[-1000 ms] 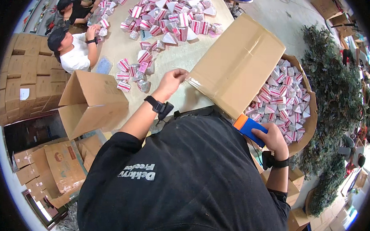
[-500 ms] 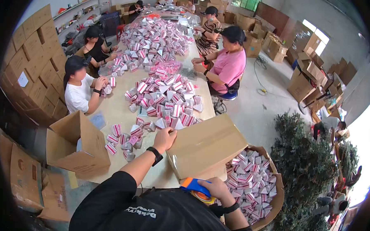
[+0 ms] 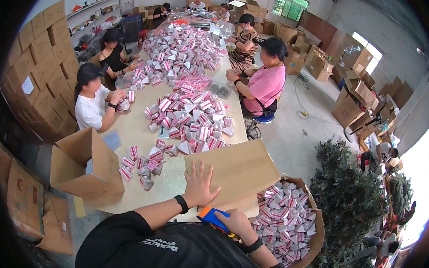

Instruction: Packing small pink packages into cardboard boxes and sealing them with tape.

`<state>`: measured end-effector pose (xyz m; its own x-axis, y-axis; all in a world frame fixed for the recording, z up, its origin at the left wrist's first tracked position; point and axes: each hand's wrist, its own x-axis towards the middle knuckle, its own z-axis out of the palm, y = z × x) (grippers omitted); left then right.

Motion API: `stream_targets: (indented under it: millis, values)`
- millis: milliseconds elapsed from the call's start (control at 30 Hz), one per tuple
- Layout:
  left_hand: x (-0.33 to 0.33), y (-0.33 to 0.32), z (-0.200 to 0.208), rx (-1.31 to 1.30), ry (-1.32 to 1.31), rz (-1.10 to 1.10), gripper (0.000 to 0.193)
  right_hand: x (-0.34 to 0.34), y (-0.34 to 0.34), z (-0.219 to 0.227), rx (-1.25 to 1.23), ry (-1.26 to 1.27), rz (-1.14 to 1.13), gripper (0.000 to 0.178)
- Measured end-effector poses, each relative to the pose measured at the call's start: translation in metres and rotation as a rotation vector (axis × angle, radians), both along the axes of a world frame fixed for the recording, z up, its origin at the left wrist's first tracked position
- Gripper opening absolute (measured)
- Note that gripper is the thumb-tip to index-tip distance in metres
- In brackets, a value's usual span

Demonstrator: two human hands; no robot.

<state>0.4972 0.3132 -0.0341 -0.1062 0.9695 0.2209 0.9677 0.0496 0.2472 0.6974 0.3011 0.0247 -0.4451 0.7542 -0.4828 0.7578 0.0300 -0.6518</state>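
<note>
A closed cardboard box (image 3: 244,166) lies at the near right corner of the table. My left hand (image 3: 200,186) rests on the box's left side, palm down with fingers spread. In my right hand (image 3: 238,224), close to my body, is a blue and orange tape dispenser (image 3: 214,217), held just below the box's near edge. Small triangular packs with pink and white labels (image 3: 191,116) are heaped beyond the box. Several more packs (image 3: 141,164) lie scattered left of my left hand.
An open carton (image 3: 86,169) stands at the table's left edge. Right of the table, a large carton (image 3: 318,229) is full of triangular packs. Dark green artificial foliage (image 3: 345,202) rises beyond it. Co-workers sit along both sides, one in a pink shirt (image 3: 267,83).
My left hand has gone from gripping the box's far left corner to lying flat on it. The box has tilted and shifted slightly. My right hand has moved left with the tape dispenser.
</note>
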Motion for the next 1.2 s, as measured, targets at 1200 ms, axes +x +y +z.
stream_targets:
  millis: [1200]
  values:
    - [-0.154,-0.016,0.006,-0.125,-0.314,-0.053,0.084,0.166,-0.014,-0.155,0.082,-0.527,-0.259,0.043]
